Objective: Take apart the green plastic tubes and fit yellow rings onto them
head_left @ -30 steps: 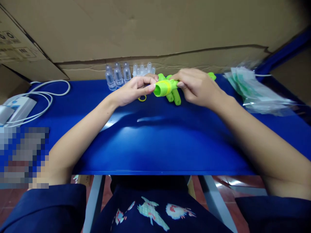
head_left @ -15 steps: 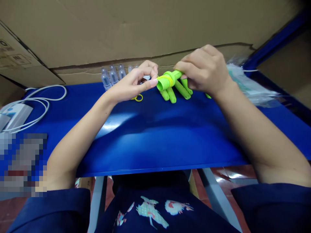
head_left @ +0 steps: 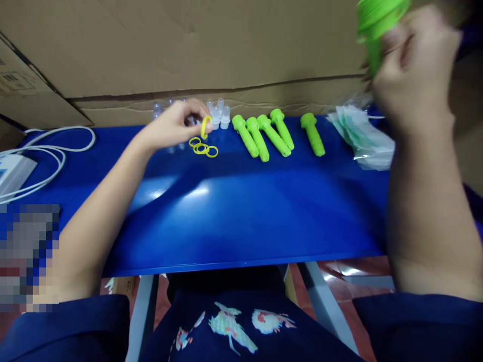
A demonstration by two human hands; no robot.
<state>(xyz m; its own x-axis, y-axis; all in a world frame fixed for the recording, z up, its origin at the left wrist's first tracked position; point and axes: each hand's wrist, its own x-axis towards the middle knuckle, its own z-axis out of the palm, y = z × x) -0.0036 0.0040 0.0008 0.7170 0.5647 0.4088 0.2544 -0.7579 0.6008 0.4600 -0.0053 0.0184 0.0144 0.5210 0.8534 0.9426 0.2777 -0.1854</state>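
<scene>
Yellow ring (head_left: 203, 128), one: pinched on edge between thumb and fingers of the left hand (head_left: 169, 125), above the bench (head_left: 226, 211); thin, presumably very light, springy and hard to damage, though easily dropped; best taken lightly by the rim at one side. Green part (head_left: 382, 19), one: raised well above the bench at upper right, in the right hand (head_left: 417, 58); wide ribbed head uppermost, narrower stem beneath; probably light, stiff plastic, the ribs giving some grip; best held by the stem, leaving the head free. Right fingers: closed about the stem, blurred, exact contacts not legible. Left arm: reaching forward and inward, hand low over the bench. Right arm: forearm steeply raised, wrist bent inward. Loose yellow rings (head_left: 206, 149): overlapping cluster, just below the left hand. Green pieces (head_left: 258, 138): four lying near one another, a fifth (head_left: 313, 136) apart to their right. Clear plastic tubes (head_left: 221, 118): standing behind the left hand, partly hidden. Plastic bags (head_left: 362, 141): near the right forearm.
</scene>
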